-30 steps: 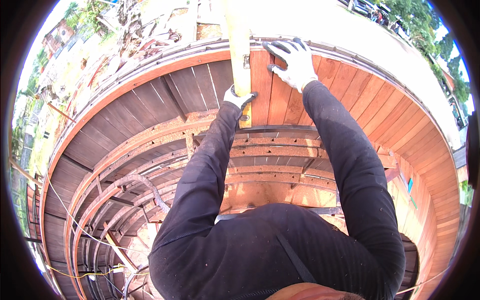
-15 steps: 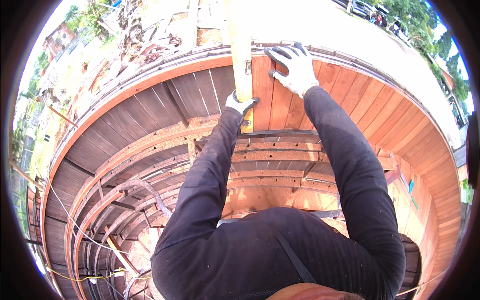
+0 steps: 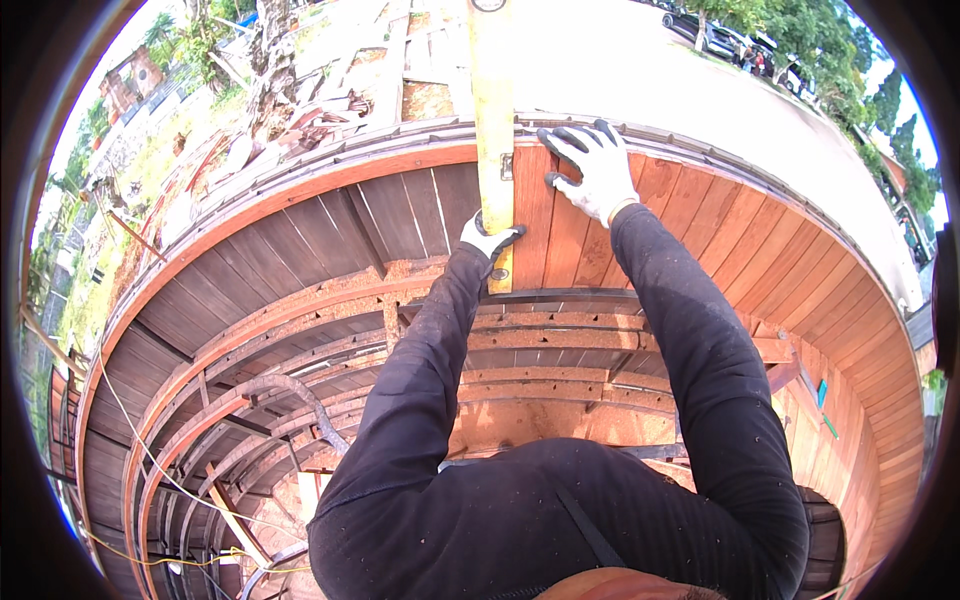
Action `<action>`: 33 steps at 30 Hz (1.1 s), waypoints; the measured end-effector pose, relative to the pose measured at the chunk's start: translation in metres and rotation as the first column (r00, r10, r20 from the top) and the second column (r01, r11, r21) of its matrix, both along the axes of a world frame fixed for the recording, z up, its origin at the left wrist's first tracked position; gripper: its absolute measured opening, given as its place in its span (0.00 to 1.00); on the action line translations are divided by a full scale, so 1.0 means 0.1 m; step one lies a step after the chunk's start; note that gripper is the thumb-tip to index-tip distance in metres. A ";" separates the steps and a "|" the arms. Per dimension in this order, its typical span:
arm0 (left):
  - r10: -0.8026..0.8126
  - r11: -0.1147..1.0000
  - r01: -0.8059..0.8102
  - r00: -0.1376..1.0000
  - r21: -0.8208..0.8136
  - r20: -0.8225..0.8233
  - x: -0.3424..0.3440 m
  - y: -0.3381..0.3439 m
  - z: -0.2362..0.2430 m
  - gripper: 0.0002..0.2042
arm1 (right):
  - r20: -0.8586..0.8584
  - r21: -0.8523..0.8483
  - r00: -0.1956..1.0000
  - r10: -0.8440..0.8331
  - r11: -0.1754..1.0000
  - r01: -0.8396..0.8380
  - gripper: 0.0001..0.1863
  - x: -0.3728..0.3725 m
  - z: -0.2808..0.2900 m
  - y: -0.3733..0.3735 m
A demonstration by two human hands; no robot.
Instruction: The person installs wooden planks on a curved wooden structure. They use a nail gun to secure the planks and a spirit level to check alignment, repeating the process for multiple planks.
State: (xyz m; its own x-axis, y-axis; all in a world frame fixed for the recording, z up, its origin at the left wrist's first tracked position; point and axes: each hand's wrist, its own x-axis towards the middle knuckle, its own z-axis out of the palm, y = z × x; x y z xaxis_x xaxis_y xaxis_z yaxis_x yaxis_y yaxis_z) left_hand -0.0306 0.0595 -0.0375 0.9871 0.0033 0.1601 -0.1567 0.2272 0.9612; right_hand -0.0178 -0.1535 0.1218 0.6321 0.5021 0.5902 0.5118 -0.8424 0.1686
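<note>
"Two gloved hands up at the curved wall! What's the left hand [image 3: 490, 238] doing?"

"Gripping! Its fingers are closed about the yellow level [image 3: 494, 125], low down near the bottom end."

"And where does that level lie?"

"Lengthwise against the wall, right at the meeting of dark planks [image 3: 290, 237] and reddish planks [image 3: 690, 205]. Its upper part crosses the rim [image 3: 340, 178] and sticks out past it; its lower end sits just by a dark strip [image 3: 570, 296]."

"Now the right hand [image 3: 600, 180]!"

"Holding nothing, fingers spread, laid over the reddish planks just below the rim, to the right of the level and apart from it. How hard it presses, I cannot tell."

"Under the arms?"

"Row upon row of curved ribs [image 3: 560, 340], and down at lower left a thin yellow cord [image 3: 190, 560]."

"Beyond the rim?"

"Trees [image 3: 780, 45] at upper right, scrap wood [image 3: 300, 125] scattered at upper left!"
</note>
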 end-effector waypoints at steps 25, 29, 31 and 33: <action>0.060 0.996 -0.060 0.998 0.068 0.003 -0.01 -0.03 -0.01 0.26 | 0.009 0.061 0.999 0.046 0.997 -0.046 0.31 -0.03 0.02 0.00; 0.045 0.996 -0.043 0.999 0.077 -0.020 0.00 -0.02 -0.01 0.27 | 0.016 0.027 0.999 0.035 0.999 -0.036 0.32 0.01 -0.01 -0.01; 0.039 0.996 -0.036 0.999 0.083 -0.026 0.02 -0.01 -0.03 0.28 | 0.022 0.032 0.999 0.043 0.999 -0.044 0.32 0.03 -0.02 -0.01; 0.037 0.994 -0.034 0.999 0.105 -0.026 0.00 -0.01 0.00 0.28 | 0.037 0.030 0.999 0.036 0.999 -0.037 0.32 0.04 -0.04 -0.02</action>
State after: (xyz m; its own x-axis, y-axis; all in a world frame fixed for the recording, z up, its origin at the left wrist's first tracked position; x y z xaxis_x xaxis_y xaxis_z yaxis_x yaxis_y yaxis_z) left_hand -0.0302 0.0581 -0.0379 0.9908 0.0236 0.1336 -0.1355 0.1203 0.9834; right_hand -0.0139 -0.1551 0.1181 0.5911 0.5059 0.6282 0.5366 -0.8281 0.1621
